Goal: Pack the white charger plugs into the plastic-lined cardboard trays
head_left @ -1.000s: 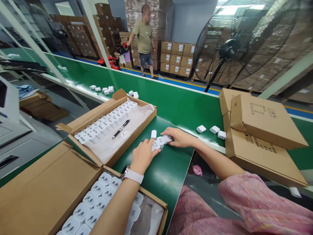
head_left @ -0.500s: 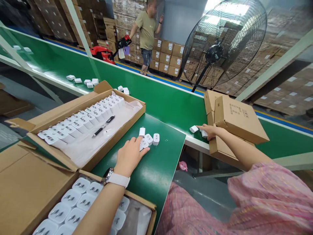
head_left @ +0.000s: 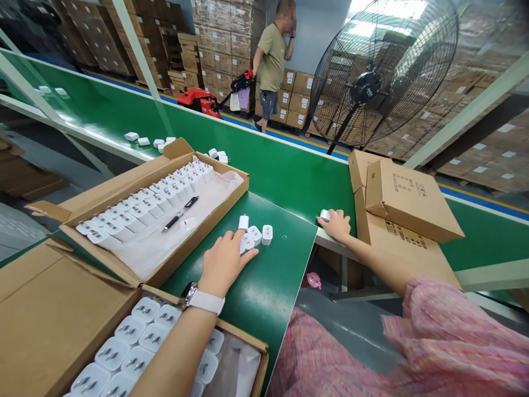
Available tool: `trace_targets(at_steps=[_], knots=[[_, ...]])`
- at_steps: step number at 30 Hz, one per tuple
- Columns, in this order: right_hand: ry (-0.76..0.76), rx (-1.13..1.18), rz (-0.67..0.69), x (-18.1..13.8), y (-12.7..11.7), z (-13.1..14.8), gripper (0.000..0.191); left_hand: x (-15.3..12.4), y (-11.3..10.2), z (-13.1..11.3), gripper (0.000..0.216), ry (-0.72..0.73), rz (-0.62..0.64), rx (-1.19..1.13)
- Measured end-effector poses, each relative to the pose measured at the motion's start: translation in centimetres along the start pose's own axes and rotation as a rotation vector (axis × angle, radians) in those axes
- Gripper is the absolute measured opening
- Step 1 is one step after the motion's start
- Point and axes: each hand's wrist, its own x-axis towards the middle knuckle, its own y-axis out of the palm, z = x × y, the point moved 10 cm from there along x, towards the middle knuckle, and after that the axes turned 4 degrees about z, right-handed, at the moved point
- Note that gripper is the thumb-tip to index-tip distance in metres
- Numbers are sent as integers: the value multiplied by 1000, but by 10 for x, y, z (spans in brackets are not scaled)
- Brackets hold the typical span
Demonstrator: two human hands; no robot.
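Observation:
My left hand (head_left: 226,261) rests on the small green table (head_left: 264,286), fingers curled over a few white plug adapters (head_left: 256,234) that stand there. My right hand (head_left: 338,224) reaches out to the green conveyor belt (head_left: 297,171) and cups white adapters (head_left: 325,214) lying at its near edge, beside a stack of flat cardboard boxes (head_left: 407,209). An open carton (head_left: 165,218) ahead of my left hand holds a row of adapters and a black pen (head_left: 179,214). A second carton (head_left: 136,347) at the bottom left is packed with adapters, prongs up.
More adapters (head_left: 151,141) lie further up the belt. A large standing fan (head_left: 382,71) is behind the belt. A person (head_left: 273,60) with a red pallet truck (head_left: 202,101) stands by stacked boxes at the back. A pink object (head_left: 314,280) lies under the table.
My right hand left the adapters on the table, reached to the belt's edge and gathered the adapters there, drawing them leftward. My left hand stayed in place. The person behind walked right.

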Motion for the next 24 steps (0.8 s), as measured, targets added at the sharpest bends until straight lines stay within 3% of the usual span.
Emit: trace_targets(at_steps=[4,7,10,13,17,21,24], knots=[[-50,57,-134,-15,-14,10,59,-2,-7,1,59,-45,-44,-18],[-139,102,-199,-17,-33,32,56,-4,-19,7,53,-101,-139,-86],[-330,192,-259,-28,-59,84,54,-6,-31,18,40,-149,-235,-247],[-669,371,-280,-57,-87,160,51,-2,-35,25,34,-175,-217,-329],[-976,608,-77,-92,-98,246,48,16,-35,23,35,-189,-121,-305],[-915,917,351,-97,-71,292,43,50,-30,16,38,-209,-53,-234],[-835,1033,453,-92,-63,298,46,72,-24,16,31,-231,1,-208]])
